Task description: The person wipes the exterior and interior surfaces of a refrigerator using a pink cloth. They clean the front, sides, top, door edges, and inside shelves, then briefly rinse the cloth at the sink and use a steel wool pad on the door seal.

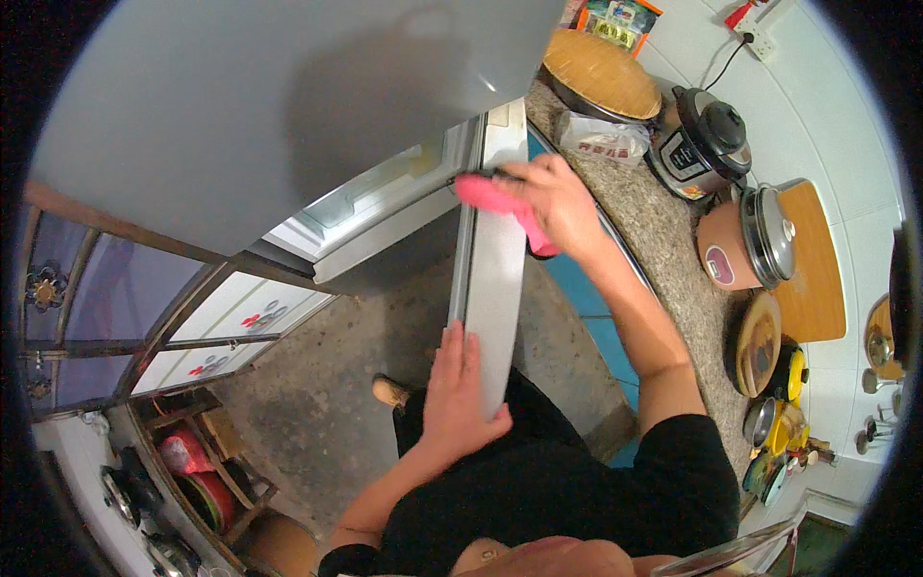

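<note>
An open refrigerator door [496, 288] stands edge-up in front of me, its light grey edge running towards my body. Near the hinge end, my right hand [559, 205] grips a pink cloth [490, 195], blurred, against the door's edge. My left hand [458, 386] lies flat around the near end of the door, its fingers on the inner side and its thumb at the outer corner. Left of the door, the lit refrigerator compartment [353, 205] shows below the grey cabinet [216, 108]. Part of the cloth is hidden by my right hand.
Along the right runs a granite counter [649, 209] with an electric pressure cooker [699, 144], a pink rice cooker [746, 238], a plastic bag [604, 137] and a round wooden board [755, 345]. A low wooden shelf [209, 461] stands at lower left.
</note>
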Tool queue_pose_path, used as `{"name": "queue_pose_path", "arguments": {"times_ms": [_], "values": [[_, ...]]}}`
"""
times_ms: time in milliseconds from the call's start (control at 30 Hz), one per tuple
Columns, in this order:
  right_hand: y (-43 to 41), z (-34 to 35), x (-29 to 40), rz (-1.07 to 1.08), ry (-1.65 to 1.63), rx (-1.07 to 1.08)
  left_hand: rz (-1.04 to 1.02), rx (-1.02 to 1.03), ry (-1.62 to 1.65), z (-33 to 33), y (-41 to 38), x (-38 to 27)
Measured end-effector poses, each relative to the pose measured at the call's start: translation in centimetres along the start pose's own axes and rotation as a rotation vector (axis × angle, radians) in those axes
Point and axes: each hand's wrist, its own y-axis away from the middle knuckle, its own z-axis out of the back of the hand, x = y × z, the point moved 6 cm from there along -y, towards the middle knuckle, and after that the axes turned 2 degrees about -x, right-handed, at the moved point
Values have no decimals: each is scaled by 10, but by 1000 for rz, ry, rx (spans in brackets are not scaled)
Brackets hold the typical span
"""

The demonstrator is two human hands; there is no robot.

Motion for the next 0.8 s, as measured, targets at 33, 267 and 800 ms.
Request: {"name": "queue_pose_path", "arguments": {"times_ms": [33,267,800], "values": [[-7,-6,-19,-16,34,5,-20,-8,28,6,1,5],[-54,-36,-119,-290,290,-29,-91,-40,110,13,-1,4],[-14,-23,-80,-219,120,-28,-218,-35,117,-50,-6,-37]]}}
